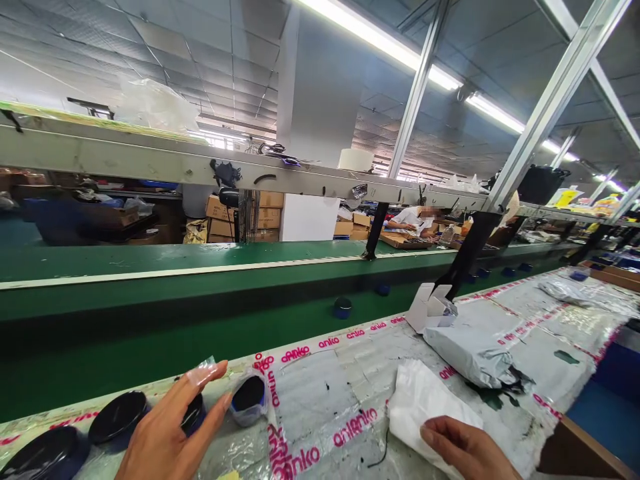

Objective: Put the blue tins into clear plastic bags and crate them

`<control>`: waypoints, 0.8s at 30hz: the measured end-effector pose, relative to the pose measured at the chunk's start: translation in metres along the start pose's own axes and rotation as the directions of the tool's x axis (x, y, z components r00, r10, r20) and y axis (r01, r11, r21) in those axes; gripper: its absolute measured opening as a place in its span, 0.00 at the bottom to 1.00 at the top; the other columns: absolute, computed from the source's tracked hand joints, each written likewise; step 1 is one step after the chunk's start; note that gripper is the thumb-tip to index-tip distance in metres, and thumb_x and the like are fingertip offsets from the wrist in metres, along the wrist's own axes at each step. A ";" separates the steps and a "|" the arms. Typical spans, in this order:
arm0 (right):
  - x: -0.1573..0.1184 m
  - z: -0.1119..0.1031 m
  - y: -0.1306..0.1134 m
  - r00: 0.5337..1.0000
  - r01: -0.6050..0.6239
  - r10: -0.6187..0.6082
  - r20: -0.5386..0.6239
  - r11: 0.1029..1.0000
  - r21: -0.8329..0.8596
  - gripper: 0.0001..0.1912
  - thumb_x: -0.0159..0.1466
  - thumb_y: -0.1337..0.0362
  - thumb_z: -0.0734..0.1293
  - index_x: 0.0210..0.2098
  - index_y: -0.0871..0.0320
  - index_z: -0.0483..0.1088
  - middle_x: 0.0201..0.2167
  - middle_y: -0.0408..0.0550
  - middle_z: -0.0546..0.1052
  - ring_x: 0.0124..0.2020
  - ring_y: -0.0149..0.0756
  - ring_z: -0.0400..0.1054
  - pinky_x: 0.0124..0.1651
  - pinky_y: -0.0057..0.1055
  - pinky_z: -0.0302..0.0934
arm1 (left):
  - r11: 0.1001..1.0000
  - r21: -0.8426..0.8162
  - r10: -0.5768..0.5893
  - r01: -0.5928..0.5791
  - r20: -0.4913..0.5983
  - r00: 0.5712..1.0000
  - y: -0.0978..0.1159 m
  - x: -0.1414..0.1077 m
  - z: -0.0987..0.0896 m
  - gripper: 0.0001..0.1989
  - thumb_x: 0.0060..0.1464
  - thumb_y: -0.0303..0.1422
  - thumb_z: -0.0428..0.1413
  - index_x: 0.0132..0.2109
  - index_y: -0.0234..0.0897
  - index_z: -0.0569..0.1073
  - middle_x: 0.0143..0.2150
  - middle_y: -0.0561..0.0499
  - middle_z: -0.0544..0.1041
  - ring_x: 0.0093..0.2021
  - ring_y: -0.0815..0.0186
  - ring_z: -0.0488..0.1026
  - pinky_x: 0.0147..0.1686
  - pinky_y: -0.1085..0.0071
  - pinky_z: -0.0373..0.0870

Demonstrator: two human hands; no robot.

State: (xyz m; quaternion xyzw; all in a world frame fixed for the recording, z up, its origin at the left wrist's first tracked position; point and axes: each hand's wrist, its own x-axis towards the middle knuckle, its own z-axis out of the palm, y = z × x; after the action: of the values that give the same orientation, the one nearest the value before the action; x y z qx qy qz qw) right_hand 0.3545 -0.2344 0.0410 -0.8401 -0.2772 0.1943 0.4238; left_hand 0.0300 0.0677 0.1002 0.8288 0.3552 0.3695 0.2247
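a small round dark cap (249, 398) in clear crinkled film is touched by the spread fingertips of the left hand (167, 430). a soft white plastic bag (425, 407) is pinched flat under the closed fingers of the right hand (467, 450), and glossy black discs (117, 417) are seen just left of the left fingers.

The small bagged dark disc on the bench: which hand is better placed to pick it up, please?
Left. The left hand has its fingertips right beside the bagged disc, while the right hand rests on the white bag, farther off.

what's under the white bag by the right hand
The white bag lies on the plastic-covered table with pink "anko" tape. The right hand pins its near edge; anything beneath it is hidden.
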 end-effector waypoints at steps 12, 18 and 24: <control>-0.006 -0.021 -0.027 0.981 -0.124 0.148 -0.121 0.974 0.191 0.16 0.48 0.48 0.74 0.25 0.53 0.79 0.19 0.41 0.71 0.19 0.31 0.56 0.24 0.29 0.51 | 0.997 -0.028 0.072 -0.071 0.040 0.997 -0.005 -0.009 0.005 0.20 0.59 0.52 0.57 0.54 0.53 0.77 0.53 0.54 0.81 0.39 0.59 0.81 0.16 0.76 0.68; -0.001 -0.017 -0.057 0.974 -0.092 0.178 -0.143 0.879 0.468 0.20 0.45 0.46 0.78 0.29 0.54 0.80 0.26 0.45 0.78 0.28 0.37 0.69 0.31 0.30 0.63 | 0.981 -0.066 0.179 -0.182 -0.041 0.983 -0.006 -0.011 0.013 0.17 0.61 0.47 0.58 0.56 0.55 0.75 0.54 0.55 0.80 0.50 0.57 0.80 0.35 0.72 0.80; 0.012 0.046 -0.118 0.998 -0.057 0.017 0.062 0.688 0.724 0.19 0.47 0.51 0.82 0.32 0.53 0.78 0.29 0.45 0.81 0.30 0.38 0.72 0.34 0.31 0.67 | 0.912 -0.401 0.105 -0.086 0.027 0.994 0.038 -0.017 0.050 0.23 0.55 0.36 0.62 0.58 0.49 0.74 0.45 0.51 0.82 0.44 0.57 0.79 0.49 0.60 0.78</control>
State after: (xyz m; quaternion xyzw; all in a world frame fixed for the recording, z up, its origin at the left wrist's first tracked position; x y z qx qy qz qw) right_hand 0.3027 -0.1419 0.1105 -0.6050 -0.1717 0.3173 0.7098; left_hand 0.0767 0.0249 0.0855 0.7905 0.2260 0.4247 0.3792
